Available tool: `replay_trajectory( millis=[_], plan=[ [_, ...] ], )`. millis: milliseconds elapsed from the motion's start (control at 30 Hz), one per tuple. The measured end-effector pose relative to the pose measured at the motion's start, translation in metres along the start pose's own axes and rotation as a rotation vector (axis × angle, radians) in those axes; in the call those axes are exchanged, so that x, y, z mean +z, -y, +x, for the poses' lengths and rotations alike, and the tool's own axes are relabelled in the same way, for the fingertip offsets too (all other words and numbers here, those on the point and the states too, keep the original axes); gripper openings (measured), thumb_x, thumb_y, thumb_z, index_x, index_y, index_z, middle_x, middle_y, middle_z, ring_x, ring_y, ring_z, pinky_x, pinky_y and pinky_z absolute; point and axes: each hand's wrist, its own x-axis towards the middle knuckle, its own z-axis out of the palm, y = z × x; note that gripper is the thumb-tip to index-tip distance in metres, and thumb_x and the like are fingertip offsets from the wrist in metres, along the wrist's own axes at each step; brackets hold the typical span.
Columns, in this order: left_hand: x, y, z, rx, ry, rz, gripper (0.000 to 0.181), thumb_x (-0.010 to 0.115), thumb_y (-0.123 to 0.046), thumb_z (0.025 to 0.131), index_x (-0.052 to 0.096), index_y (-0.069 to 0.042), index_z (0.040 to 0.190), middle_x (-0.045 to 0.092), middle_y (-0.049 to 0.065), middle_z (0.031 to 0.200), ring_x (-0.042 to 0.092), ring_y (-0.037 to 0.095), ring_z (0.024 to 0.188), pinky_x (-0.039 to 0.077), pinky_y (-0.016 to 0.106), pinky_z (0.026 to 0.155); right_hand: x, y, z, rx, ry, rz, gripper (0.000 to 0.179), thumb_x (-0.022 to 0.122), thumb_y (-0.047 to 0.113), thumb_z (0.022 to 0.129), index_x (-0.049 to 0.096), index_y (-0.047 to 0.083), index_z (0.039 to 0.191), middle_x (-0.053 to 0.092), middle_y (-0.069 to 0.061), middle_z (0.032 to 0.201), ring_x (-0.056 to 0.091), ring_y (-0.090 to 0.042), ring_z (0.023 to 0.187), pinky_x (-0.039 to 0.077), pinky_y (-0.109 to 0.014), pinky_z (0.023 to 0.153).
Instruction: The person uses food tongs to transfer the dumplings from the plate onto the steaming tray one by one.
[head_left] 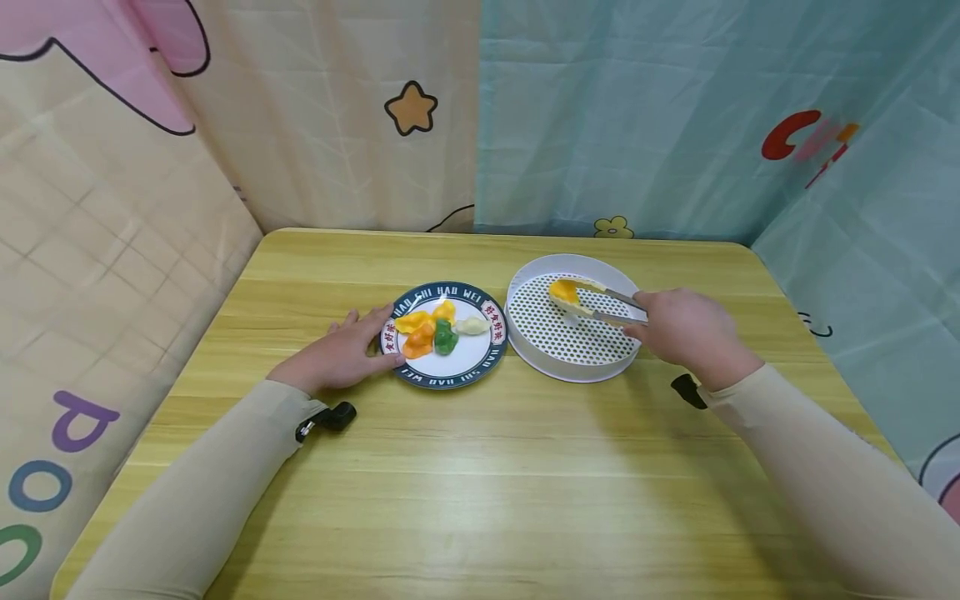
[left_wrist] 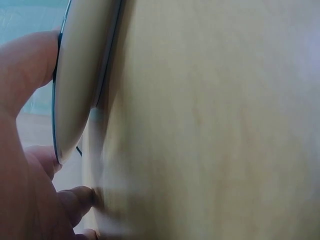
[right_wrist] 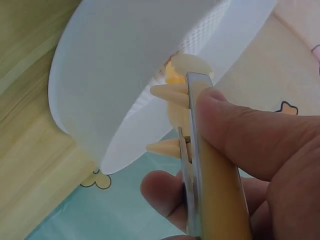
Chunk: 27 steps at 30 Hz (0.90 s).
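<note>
My right hand [head_left: 686,329] grips a pair of metal tongs [head_left: 617,304] with cream-coloured tips. Between the tips is a yellow dumpling-like piece [head_left: 564,291], over the perforated floor of a round white steamer basket [head_left: 573,372]. On the left, a plate [head_left: 457,382] with a dark patterned rim bears several dumpling-shaped pieces: yellow [head_left: 412,322], orange [head_left: 419,342], green [head_left: 445,338] and white [head_left: 472,326]. My left hand [head_left: 341,350] rests at the plate's left rim, thumb and forefinger spread along it; the left wrist view shows the plate's pale underside [left_wrist: 80,75].
Plate and basket stand side by side on a wood-grain table [head_left: 465,500], their rims close together. Printed curtains [head_left: 645,125] hang behind the table and along both sides. Small black devices [head_left: 330,418] sit at the wrists.
</note>
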Motion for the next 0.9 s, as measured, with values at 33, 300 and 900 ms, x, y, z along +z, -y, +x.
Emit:
replay_trajectory(
  millis=[33, 300, 900],
  plan=[
    [0.0001, 0.0001, 0.0001, 0.001, -0.001, 0.000, 0.104, 0.051, -0.078, 0.096, 0.006, -0.021, 0.172, 0.013, 0.009, 0.179, 0.004, 0.057, 0.159, 0.005, 0.074, 0.126, 0.0002, -0.0004, 0.0012, -0.001, 0.005, -0.001, 0.058, 0.072, 0.040, 0.099, 0.062, 0.005, 0.143, 0.075, -0.015, 0.106, 0.064, -0.029, 0.082, 0.051, -0.044, 0.063],
    [0.0002, 0.0001, 0.0003, -0.002, 0.000, -0.006, 0.104, 0.051, -0.077, 0.097, 0.006, -0.021, 0.172, 0.012, 0.009, 0.179, 0.004, 0.056, 0.160, 0.005, 0.073, 0.127, 0.0002, -0.0050, 0.0073, -0.005, 0.052, 0.048, 0.052, 0.071, 0.043, 0.099, 0.067, 0.004, 0.133, 0.072, -0.011, 0.099, 0.060, -0.028, 0.082, 0.051, -0.043, 0.068],
    [0.0005, -0.0006, 0.0006, -0.010, 0.002, -0.007, 0.104, 0.050, -0.078, 0.096, 0.006, -0.022, 0.172, 0.011, 0.008, 0.179, 0.002, 0.056, 0.160, 0.004, 0.076, 0.125, -0.0007, -0.0093, 0.0042, 0.007, 0.064, 0.124, 0.051, 0.071, 0.044, 0.098, 0.067, 0.004, 0.129, 0.067, -0.008, 0.086, 0.057, -0.026, 0.078, 0.046, -0.038, 0.065]
  ],
)
